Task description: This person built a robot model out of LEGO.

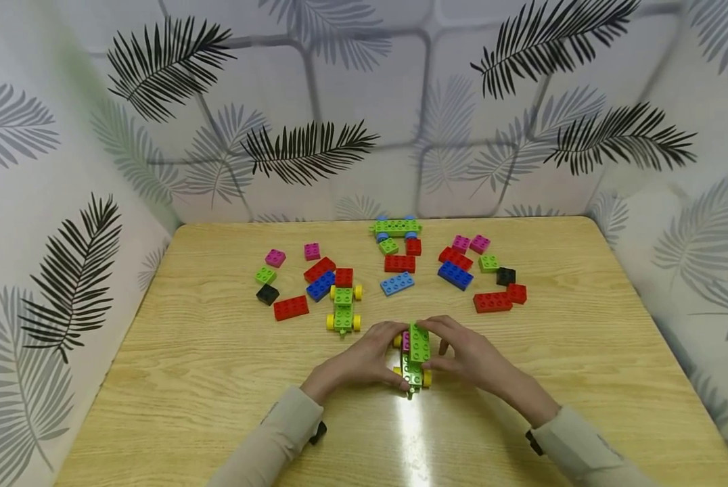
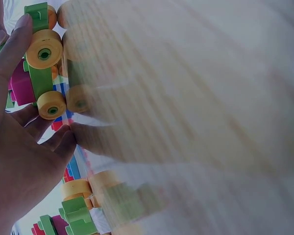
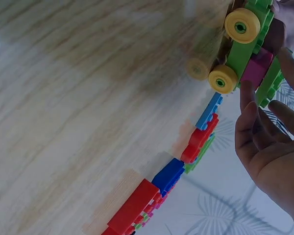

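Both my hands, left hand (image 1: 364,358) and right hand (image 1: 470,355), pinch the green yellow-wheeled brick car (image 1: 417,355) on the wooden table (image 1: 218,379); loose bricks (image 1: 397,283) lie beyond.

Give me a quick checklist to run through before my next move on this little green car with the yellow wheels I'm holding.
1. Both hands on the car: ok. The left hand and right hand hold the green car from either side.
2. Wheels on the table: ok, the yellow wheels rest on the wood.
3. Long green brick seated flat: not ok, it looks tilted over the magenta brick.
4. Magenta brick fully pressed down: cannot tell.
5. Spare bricks within reach: ok, the light blue brick and red brick lie just beyond.
6. Second yellow-wheeled car out of the way: ok, it stands apart.
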The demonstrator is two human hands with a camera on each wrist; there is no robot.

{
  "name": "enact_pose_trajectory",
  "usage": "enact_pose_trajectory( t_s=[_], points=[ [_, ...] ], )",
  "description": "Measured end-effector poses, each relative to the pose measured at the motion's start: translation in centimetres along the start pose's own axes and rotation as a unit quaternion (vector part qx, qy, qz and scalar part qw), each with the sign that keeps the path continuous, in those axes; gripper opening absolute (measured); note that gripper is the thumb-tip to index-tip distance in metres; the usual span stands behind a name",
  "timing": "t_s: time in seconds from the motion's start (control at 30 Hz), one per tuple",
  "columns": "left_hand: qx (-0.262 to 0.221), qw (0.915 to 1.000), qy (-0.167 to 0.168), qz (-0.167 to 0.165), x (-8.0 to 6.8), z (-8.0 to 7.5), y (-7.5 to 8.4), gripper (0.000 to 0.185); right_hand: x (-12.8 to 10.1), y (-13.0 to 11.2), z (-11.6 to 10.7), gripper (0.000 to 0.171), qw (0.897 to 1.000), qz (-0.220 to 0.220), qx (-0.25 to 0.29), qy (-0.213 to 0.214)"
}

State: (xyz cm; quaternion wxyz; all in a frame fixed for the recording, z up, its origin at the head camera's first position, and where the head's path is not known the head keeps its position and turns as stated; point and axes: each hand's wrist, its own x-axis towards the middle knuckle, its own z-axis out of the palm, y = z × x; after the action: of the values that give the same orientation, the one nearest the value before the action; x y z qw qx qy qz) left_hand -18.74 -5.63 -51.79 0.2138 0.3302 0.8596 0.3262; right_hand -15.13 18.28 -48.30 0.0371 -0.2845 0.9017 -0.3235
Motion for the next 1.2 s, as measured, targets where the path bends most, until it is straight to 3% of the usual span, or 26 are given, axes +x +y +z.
enact_pose_trajectory(
  t_s=[0.3, 0.57, 0.93, 1.2],
  points=[
    [-0.003, 1.0, -0.003, -0.007, -0.1, -0.1, 0.2, 0.104, 0.6, -0.5, 0.2, 0.064, 1.0, 0.003, -0.022, -0.003],
    [-0.006, 1.0, -0.002, 0.0, 0.0, 0.0, 0.1, 0.103, 1.3, -1.5, -0.1, 0.062, 0.998, 0.036, -0.052, -0.018],
    [-0.011, 0.9999, 0.002, 0.008, -0.1, -0.1, 0.0, 0.1, 2.3, -2.7, -0.9, 0.062, 0.992, 0.069, -0.085, -0.065],
    [-0.012, 0.9999, 0.0, 0.008, 0.0, 0.0, -0.1, 0.101, 2.7, -2.9, -0.9, 0.062, 0.99, 0.074, -0.101, -0.07]
  ],
)
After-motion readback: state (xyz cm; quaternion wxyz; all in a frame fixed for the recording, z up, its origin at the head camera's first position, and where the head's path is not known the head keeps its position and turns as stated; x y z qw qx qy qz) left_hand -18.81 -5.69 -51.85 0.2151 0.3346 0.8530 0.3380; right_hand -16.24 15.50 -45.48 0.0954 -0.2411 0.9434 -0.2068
